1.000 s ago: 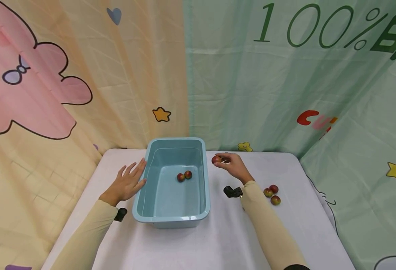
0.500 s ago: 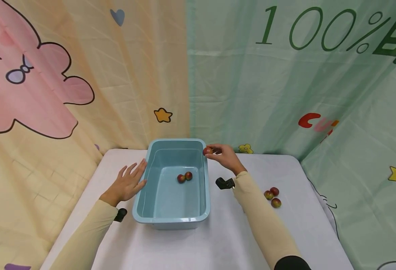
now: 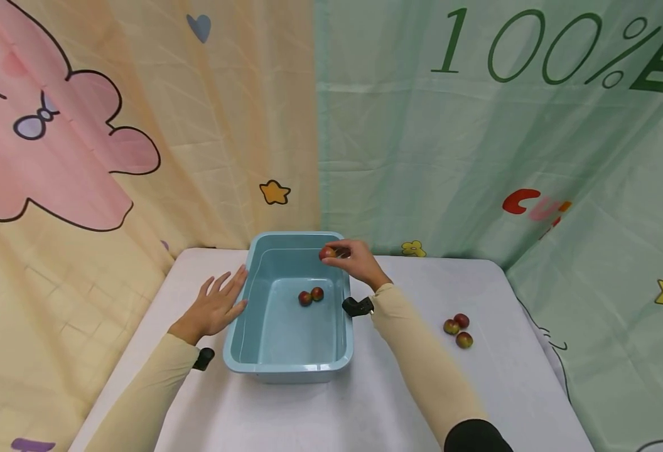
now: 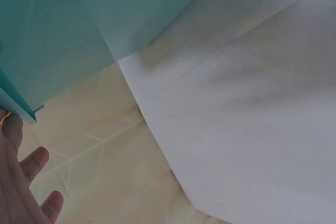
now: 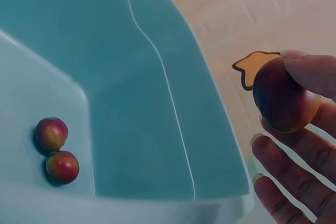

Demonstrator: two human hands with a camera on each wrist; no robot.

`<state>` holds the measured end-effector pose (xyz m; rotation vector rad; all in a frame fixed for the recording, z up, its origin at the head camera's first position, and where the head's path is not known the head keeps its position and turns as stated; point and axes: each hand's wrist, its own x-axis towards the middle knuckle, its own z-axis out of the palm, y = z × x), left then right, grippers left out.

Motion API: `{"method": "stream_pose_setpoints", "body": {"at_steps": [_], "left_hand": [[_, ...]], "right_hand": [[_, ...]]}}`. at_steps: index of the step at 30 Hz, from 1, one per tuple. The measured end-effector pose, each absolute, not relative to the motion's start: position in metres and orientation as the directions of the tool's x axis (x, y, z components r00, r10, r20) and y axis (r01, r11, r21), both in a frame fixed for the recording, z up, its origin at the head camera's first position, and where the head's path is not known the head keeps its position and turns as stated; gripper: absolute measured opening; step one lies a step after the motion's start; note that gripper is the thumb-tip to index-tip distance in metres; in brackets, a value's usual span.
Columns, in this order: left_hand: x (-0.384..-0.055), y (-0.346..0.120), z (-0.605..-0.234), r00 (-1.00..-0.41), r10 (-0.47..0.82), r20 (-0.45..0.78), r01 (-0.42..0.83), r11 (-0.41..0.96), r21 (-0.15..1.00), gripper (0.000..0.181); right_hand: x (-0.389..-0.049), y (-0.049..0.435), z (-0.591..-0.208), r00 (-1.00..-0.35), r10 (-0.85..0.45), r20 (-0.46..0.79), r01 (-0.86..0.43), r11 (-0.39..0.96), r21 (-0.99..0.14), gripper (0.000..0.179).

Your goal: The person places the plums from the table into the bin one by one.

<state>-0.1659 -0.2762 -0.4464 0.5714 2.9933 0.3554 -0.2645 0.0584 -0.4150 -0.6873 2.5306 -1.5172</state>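
Left forearm [image 3: 145, 392] slants forward and inward; left hand [image 3: 210, 309] shows its back, fingers [image 3: 233, 286] straight and fanned. Right forearm [image 3: 422, 355] reaches forward, angled inward; right hand [image 3: 360, 260] has thumb [image 5: 315, 74] set in a pinch, lower fingers loosely spread.

Desk [image 3: 399, 383], one: white, covered in creased cloth [image 4: 252, 140], far corners rounded. Directly on it: basin [image 3: 288, 368], one, light blue, rectangular, upright, left of centre, toward the far side. Fruits [image 3: 464, 340], three, round, red and green, loosely grouped on the right-hand part, well apart from the basin.
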Motion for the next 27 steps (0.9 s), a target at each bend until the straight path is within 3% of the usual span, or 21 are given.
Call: {"method": "stream_pose_setpoints", "body": {"at_steps": [16,27], "left_hand": [[-0.167,-0.275,-0.444,-0.929,0.370,-0.030,0.352,0.904,0.242,0.067],[-0.167,-0.274,-0.444,-0.929,0.369,-0.030,0.351,0.903,0.249,0.068]], "right_hand": [[-0.262,0.056,-0.416,-0.873,-0.465,0.149,-0.349,0.382,-0.856,0.037],[-0.263,0.075,-0.418,-0.894,-0.429,0.128,-0.318,0.408,-0.856,0.040]]}}
